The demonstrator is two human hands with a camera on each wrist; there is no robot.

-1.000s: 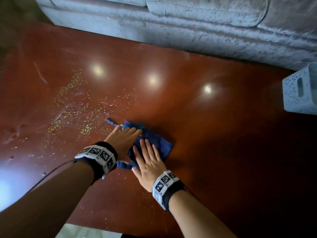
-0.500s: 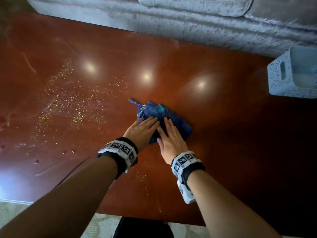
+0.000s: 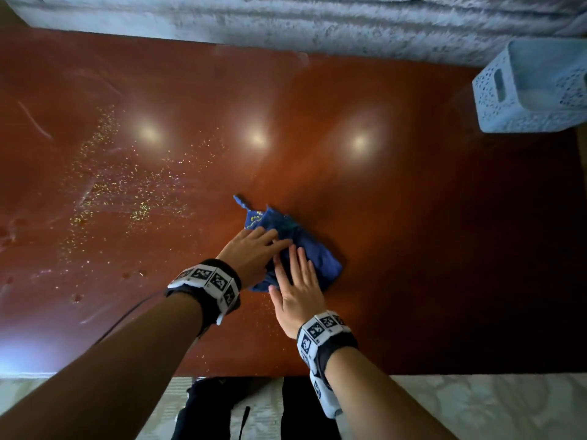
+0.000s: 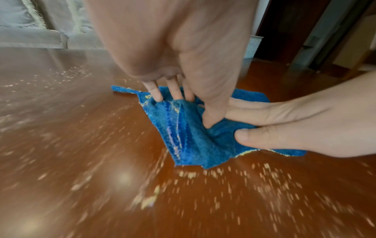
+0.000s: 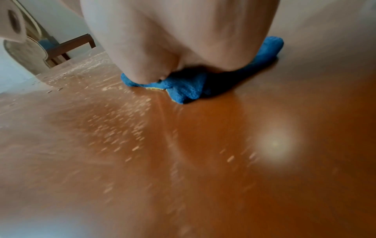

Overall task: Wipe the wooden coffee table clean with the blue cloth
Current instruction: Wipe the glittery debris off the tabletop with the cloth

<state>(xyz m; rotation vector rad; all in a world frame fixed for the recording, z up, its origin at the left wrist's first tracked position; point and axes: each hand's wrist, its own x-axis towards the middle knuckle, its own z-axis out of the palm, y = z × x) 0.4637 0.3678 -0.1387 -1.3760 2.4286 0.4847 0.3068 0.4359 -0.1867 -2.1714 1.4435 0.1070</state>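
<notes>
Blue cloth (image 3: 305, 246) lies bunched at mid-frame on the table (image 3: 413, 217), under both hands. Left hand (image 3: 251, 254) presses its near left part with straight fingers (image 4: 155, 92); right hand (image 3: 297, 292) lies flat on its near edge, fingers spread a little. Yellow crumbs (image 3: 114, 192) scatter to the left of the cloth. White basket (image 3: 530, 87) stands at upper right, well apart. Left wrist view alone shows the right thumb (image 4: 254, 136) pressing a fold; right wrist view hides its fingers.

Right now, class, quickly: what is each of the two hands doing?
Left hand: open, straight fingers pressing on the crumpled blue cloth.
Right hand: open, flat on the same cloth.
</notes>
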